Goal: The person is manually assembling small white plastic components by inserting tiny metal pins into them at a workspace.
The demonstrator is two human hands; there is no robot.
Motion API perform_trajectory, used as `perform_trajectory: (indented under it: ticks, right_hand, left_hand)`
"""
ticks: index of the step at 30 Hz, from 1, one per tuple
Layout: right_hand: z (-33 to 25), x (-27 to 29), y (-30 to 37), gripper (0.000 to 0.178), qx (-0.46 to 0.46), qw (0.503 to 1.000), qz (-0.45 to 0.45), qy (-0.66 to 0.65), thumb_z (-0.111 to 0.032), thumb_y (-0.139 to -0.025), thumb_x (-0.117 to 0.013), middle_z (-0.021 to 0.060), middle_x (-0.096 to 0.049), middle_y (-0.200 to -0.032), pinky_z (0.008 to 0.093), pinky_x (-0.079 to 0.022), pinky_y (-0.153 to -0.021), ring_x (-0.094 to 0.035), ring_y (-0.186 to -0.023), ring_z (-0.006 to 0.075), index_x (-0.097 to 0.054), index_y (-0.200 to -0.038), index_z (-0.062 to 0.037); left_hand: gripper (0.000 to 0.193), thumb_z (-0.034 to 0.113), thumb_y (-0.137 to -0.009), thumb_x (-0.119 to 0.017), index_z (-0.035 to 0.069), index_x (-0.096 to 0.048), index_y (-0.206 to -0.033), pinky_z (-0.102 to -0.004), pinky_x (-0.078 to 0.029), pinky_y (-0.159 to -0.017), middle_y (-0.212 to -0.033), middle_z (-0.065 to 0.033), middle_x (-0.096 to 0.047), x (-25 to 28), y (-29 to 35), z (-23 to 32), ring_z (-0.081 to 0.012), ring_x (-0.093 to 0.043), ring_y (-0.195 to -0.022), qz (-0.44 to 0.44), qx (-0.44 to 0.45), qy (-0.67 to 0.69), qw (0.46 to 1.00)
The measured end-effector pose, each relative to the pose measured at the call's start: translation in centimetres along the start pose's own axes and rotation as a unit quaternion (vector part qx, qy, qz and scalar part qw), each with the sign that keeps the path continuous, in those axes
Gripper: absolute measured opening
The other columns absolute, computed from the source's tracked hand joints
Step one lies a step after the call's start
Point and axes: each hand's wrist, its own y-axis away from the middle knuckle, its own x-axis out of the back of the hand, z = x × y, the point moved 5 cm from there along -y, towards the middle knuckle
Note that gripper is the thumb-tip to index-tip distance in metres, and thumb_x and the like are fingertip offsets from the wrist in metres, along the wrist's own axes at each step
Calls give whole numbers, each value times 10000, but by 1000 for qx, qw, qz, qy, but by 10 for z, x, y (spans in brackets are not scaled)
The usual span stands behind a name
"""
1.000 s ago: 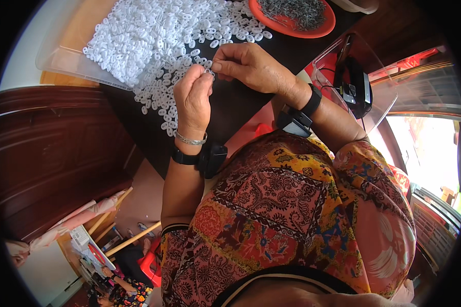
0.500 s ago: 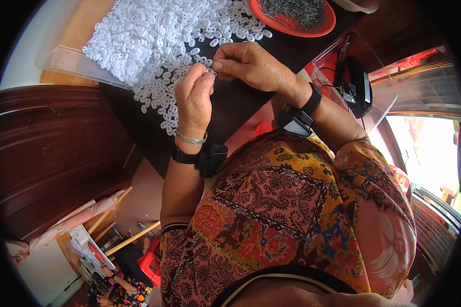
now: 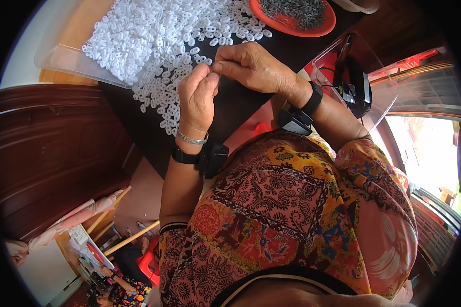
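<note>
Above the near edge of the scattered white oval plastic pieces [image 3: 166, 84], my two hands meet fingertip to fingertip. My left hand [image 3: 196, 100] is closed, thumb and forefinger pinching a white oval piece that its fingers now hide; a bit of it showed a moment ago. From the right, my right hand [image 3: 256, 67] reaches in with thumb and forefinger pinched against the left fingertips. Whatever it grips is too small or too hidden to name. Each white piece has small holes through it.
A big heap of the same pieces [image 3: 133, 38] spills from a clear plastic tray [image 3: 61, 64] on the dark table [image 3: 130, 120]. Thin grey metal pins [image 3: 297, 13] fill an orange-red plate [image 3: 315, 33]. A clear bin [image 3: 389, 97] holds black devices at right. Another person [image 3: 128, 291] sits lower left.
Both hands have shifted very slightly; my left hand has moved a little right and closer to the right fingertips. The white bit between them has gone out of sight.
</note>
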Motion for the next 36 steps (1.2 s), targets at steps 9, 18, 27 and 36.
perform_trajectory:
  ticks: [9, 18, 27, 36]
  right_hand:
    - [21, -1, 1, 223, -87, 981, -3, -172, -239, -921, -553, -15, -585, -767, 211, -448, -627, -527, -695, 58, -616, -963, -30]
    - [12, -3, -6, 181, -5, 984, 20, -179, -179, -896, -581, -19, -591, -783, 208, -437, -631, -510, -683, 57, -616, -983, -24]
    - [-5, -4, -2, 136, -3, 999, 11, -53, -128, -868, -552, 58, -563, -676, 274, -438, -598, -530, -630, 121, -572, -859, 6]
    - [-4, -2, -2, 189, -86, 986, -109, -89, -177, -908, -517, 6, -529, -664, 242, -412, -579, -500, -627, 88, -570, -837, -10]
  left_hand:
    - [200, 139, -855, -494, 42, -477, -681, -198, -285, -475, -598, 41, -413, 12, -5, 0, -36, -355, -536, 26, 32, 26, 999]
    - [198, 122, -849, -491, 52, -477, -664, -193, -267, -474, -588, 36, -419, 11, -7, -2, -35, -352, -526, 18, 35, 37, 999]
    - [220, 187, -869, -482, 96, -458, -670, -192, -219, -419, -553, 50, -380, 7, -3, -6, -31, -309, -467, -2, 9, 20, 1000]
    - [226, 147, -856, -458, 12, -456, -675, -239, -308, -479, -554, 10, -415, 5, -2, -9, -68, -374, -517, -43, -3, 38, 998]
